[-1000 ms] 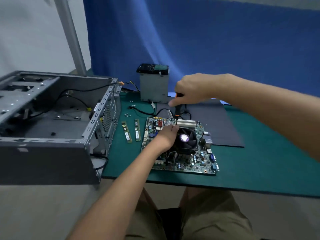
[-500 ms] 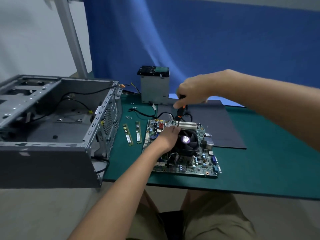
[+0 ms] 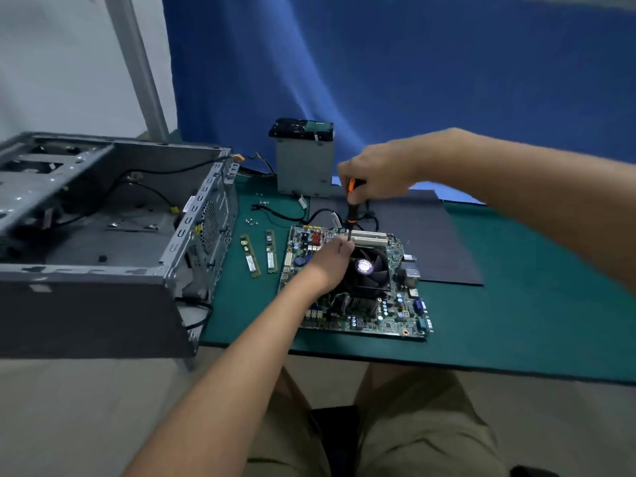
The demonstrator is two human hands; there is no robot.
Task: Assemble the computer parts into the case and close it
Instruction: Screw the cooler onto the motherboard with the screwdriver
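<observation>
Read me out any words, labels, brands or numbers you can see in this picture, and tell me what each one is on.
No text can be read here.
White labels on the memory sticks: too blurred.
Round sticker on the cooler fan: print blurred.
Yellow strip and white printing on the motherboard: too small.
Label on the drive atop the metal box: too small.
Screwdriver in the right hand: no marking visible.

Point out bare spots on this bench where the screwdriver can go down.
Best: the green mat right of the green motherboard, bordered behind by the dark grey flat panel; that panel's right half is bare too. Crowded: the strip between the open grey metal case and the motherboard, holding two green memory sticks, loose silver screws and black cables.
</observation>
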